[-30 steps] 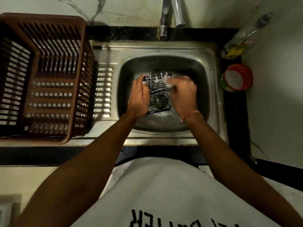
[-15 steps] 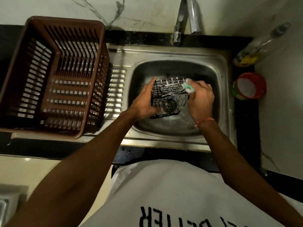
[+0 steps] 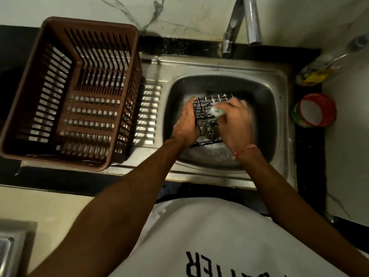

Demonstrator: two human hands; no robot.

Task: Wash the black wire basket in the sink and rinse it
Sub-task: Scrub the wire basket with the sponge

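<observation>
The wire basket [image 3: 207, 110] sits tilted over the drain inside the sink [image 3: 279, 120]. The left hand [image 3: 186, 124] grips its left side, fingers curled round the wires. The right hand [image 3: 235, 124], blurred, pinches a green-and-white scrubber [image 3: 216, 111] against the basket's top. The basket looks light and stiff, but probably slick with soap; the rim wires likely give the surest hold.

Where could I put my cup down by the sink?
Inside the brown crate, which holds nothing. The ribbed drainboard between crate and sink bowl shows a bare strip. The bowl is crowded: both hands and the black wire basket. Right of it, a red tub and bottle fill the ledge.
</observation>
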